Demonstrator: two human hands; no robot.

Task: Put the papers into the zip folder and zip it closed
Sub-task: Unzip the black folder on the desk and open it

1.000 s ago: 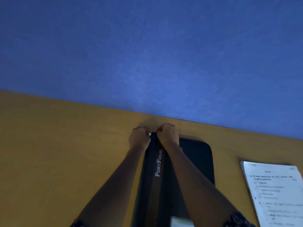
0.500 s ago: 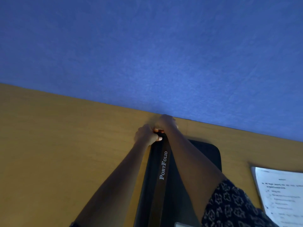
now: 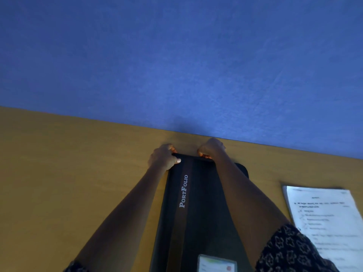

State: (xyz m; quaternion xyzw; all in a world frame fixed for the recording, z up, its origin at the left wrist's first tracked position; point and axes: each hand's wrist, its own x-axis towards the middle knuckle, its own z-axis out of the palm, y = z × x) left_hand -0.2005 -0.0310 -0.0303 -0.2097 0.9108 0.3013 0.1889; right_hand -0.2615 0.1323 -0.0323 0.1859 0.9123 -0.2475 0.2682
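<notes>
A black zip folder [image 3: 198,209] marked "PortFolio" lies lengthwise on the wooden table [image 3: 68,173], its far end near the blue wall. My left hand [image 3: 164,157] grips the folder's far left corner, thumb on top. My right hand [image 3: 211,149] is closed on the far edge a short way to the right, apparently pinching the zipper; the pull itself is hidden. A stack of printed papers [image 3: 326,218] lies on the table to the right of the folder, outside it.
A blue wall [image 3: 176,65] rises right behind the table's far edge. A small card with a label [image 3: 216,264] sits on the folder's near end. Bare tabletop stretches to the left of the folder.
My right hand has moved rightward along the folder's far edge, away from my left hand. My left hand has stayed on the far left corner.
</notes>
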